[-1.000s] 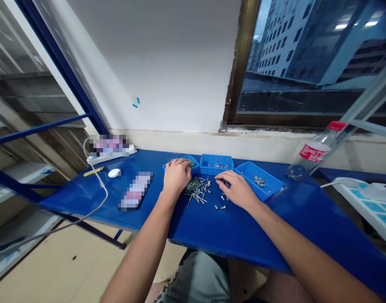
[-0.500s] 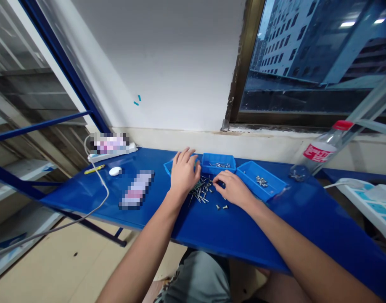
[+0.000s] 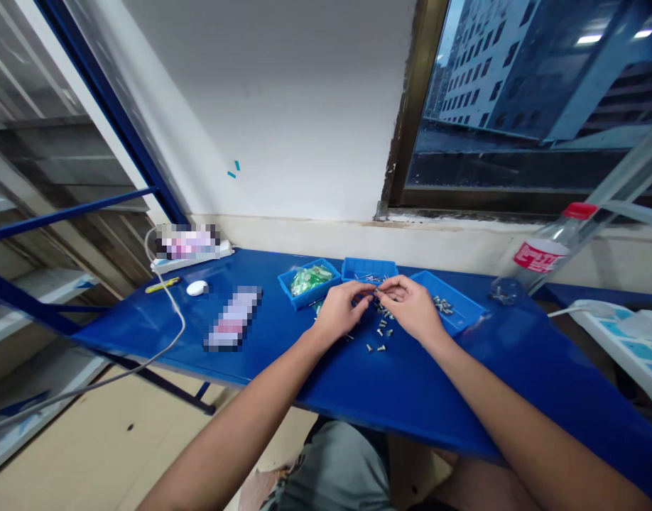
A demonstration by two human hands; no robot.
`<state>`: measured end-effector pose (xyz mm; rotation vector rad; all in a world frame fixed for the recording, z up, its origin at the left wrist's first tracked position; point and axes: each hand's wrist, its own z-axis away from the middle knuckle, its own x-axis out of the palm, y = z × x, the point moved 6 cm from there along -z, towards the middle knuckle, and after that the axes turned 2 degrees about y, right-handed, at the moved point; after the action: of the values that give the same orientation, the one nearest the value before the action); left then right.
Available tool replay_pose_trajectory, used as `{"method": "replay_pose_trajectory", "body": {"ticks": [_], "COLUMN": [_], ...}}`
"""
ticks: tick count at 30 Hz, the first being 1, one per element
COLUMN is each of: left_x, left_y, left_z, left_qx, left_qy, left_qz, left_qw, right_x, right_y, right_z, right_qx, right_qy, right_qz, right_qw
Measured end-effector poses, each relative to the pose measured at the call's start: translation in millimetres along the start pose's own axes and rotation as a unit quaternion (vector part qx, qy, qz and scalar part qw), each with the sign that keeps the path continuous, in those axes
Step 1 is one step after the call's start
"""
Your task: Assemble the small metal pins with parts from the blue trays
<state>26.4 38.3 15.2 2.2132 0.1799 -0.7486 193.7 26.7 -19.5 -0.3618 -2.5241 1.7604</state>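
My left hand and my right hand meet fingertip to fingertip over loose metal hardware on the blue table. Both are closed in a pinch; whatever sits between the fingers is too small and covered to name. Short screws lie scattered below my right hand, while my left hand hides most of the long thin pieces. Behind my left hand stands a blue tray of green plastic packets. A middle blue tray holds thin metal pins, and a right blue tray holds short screws.
On the left of the table are a blurred flat object, a white oval item, a yellow cutter and a power strip with its cable. A plastic bottle stands right, near the window.
My left hand has moved right and down from the left tray, uncovering the green packets. My right hand has shifted slightly right and up, and the fingertips of both now meet.
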Motion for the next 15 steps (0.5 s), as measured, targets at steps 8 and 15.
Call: {"method": "replay_pose_trajectory", "body": {"ticks": [8, 15], "left_x": [0.9, -2.4], "left_y": [-9, -7], "left_z": [1, 2], "left_qx": [-0.058, -0.070], "left_qy": [0.017, -0.012], "left_qz": [0.112, 0.061], "left_qw": [0.992, 0.996], "right_x": [1, 1], "right_y": [-12, -21], "right_z": [3, 5], "right_qx": [-0.045, -0.089], "right_qy": [0.002, -0.008], "right_qz": [0.100, 0.136], "right_qw": [0.994, 0.987]}}
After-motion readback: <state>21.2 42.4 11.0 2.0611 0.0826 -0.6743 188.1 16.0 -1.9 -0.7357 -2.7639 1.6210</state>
